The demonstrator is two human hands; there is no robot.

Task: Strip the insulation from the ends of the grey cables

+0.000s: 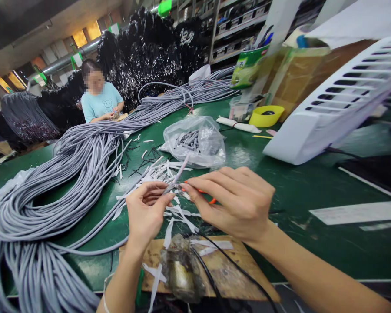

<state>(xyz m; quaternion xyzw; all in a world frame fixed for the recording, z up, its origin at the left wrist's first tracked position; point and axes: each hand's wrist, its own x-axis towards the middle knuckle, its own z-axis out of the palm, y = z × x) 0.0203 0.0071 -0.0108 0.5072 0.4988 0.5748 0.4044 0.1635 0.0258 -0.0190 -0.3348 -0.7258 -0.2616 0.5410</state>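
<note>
My left hand (148,211) is closed, its thumb and fingers pinching a grey cable near its end. The pale, pinkish end of the cable (181,170) sticks up past the fingertips. My right hand (236,202) is closed on a small orange-handled tool (212,201), mostly hidden by the fingers, so its exact kind does not show. Its thumb and forefinger meet the cable right beside my left fingertips. Under both hands, white strips (184,219) are strewn over the green table (289,191).
Coiled grey cables (45,204) fill the left side. A plastic bag (211,141) of small grey pieces lies ahead. Below are a wooden board (228,269) and a metal cylinder (182,274) with black cords. A white slatted appliance (329,108) stands right; a co-worker (101,100) sits across.
</note>
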